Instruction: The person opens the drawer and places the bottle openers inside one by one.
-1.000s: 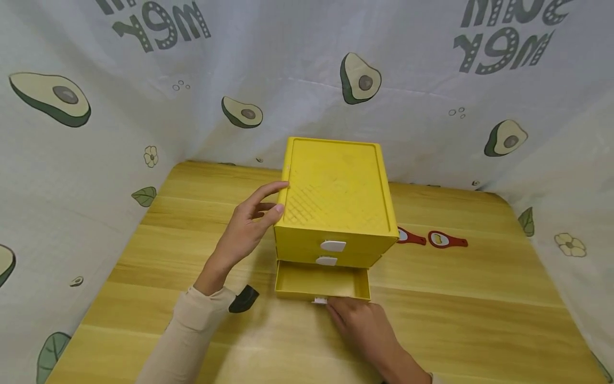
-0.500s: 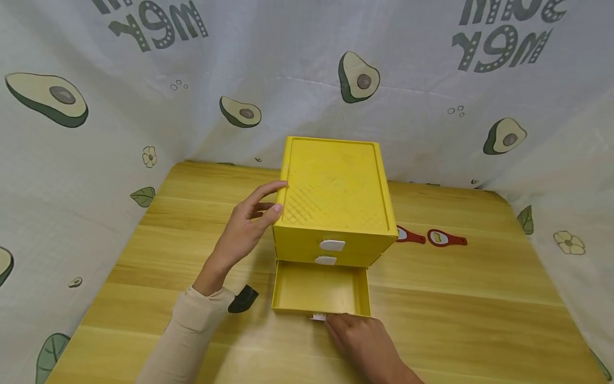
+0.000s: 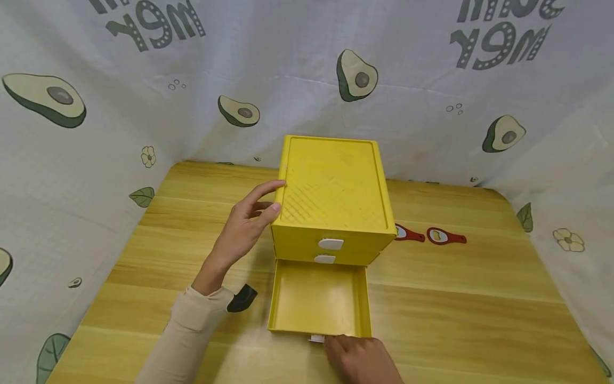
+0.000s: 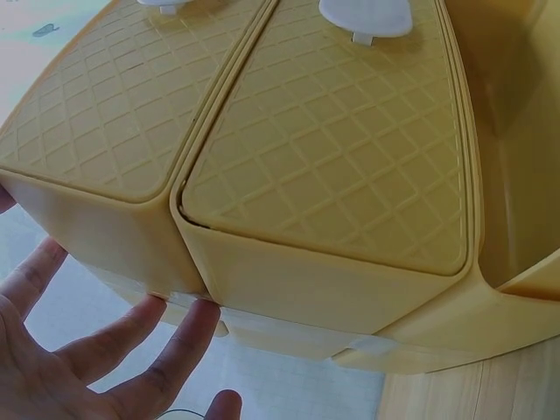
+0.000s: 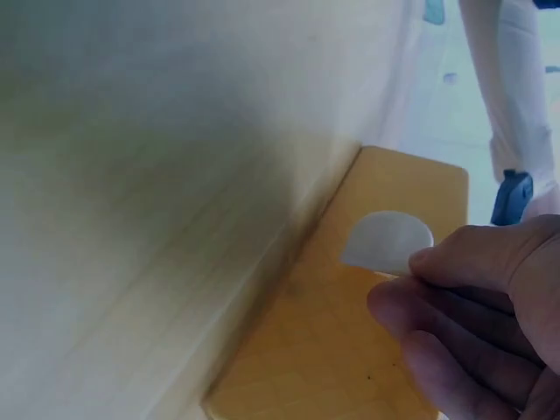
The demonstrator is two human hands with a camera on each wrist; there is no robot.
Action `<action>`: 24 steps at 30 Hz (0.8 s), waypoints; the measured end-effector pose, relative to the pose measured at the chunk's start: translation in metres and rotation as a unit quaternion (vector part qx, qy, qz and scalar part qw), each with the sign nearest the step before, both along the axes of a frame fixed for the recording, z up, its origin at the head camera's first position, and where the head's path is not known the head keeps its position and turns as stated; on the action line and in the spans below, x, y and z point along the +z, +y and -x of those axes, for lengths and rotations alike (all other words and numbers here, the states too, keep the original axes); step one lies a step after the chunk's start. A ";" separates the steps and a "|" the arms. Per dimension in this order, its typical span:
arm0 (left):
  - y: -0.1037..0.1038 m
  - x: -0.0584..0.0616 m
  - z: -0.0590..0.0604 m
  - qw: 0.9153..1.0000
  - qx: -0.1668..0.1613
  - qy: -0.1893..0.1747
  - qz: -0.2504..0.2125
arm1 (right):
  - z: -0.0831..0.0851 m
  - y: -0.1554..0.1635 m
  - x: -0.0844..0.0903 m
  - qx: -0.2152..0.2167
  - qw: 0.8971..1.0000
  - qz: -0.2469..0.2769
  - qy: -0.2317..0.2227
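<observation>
A yellow three-drawer cabinet (image 3: 333, 194) stands mid-table. Its bottom drawer (image 3: 318, 298) is pulled far out toward me and looks empty. My right hand (image 3: 332, 342) pinches the drawer's white tab handle (image 3: 316, 338) at the near edge. In the right wrist view, my right hand (image 5: 411, 280) has thumb and fingers curled round that tab (image 5: 385, 241). My left hand (image 3: 271, 198) rests with straight fingers against the cabinet's left side. The left wrist view shows my left hand (image 4: 131, 350) touching the cabinet (image 4: 332, 175) at its lower edge. The two upper drawers are closed.
Two red bottle openers (image 3: 408, 233) (image 3: 446, 236) lie on the wooden table (image 3: 479, 298) right of the cabinet. Avocado-print cloth (image 3: 96, 160) walls in the table at back and both sides. A small black object (image 3: 242, 298) sits by my left sleeve.
My right hand has drawn the bottom drawer steadily out toward me, from slightly open to nearly fully extended. My left hand has stayed against the cabinet's side.
</observation>
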State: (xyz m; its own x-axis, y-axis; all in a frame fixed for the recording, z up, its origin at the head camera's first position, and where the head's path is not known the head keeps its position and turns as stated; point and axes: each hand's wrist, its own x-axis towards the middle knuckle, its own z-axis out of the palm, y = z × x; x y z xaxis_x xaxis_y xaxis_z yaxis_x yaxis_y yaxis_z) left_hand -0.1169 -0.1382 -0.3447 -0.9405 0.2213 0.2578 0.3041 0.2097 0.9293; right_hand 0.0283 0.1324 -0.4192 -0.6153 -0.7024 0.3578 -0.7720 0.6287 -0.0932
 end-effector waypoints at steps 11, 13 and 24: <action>0.000 0.000 0.000 1.000 -0.004 -0.005 -0.003 | -0.014 -0.001 -0.002 -0.007 1.000 -0.017 0.025; 0.000 0.000 0.001 1.000 -0.004 -0.006 -0.003 | -0.016 -0.001 -0.002 -0.009 0.999 -0.013 0.029; 0.000 -0.001 0.001 1.000 -0.003 -0.005 -0.004 | -0.021 -0.003 -0.006 -0.019 0.999 0.036 0.034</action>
State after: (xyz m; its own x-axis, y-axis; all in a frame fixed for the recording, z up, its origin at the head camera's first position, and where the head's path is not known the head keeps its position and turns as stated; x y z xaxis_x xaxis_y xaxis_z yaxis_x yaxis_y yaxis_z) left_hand -0.1180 -0.1378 -0.3456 -0.9420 0.2238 0.2501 0.2955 0.1999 0.9342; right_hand 0.0494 0.1291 -0.4251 -0.6131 -0.6505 0.4484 -0.7540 0.6511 -0.0865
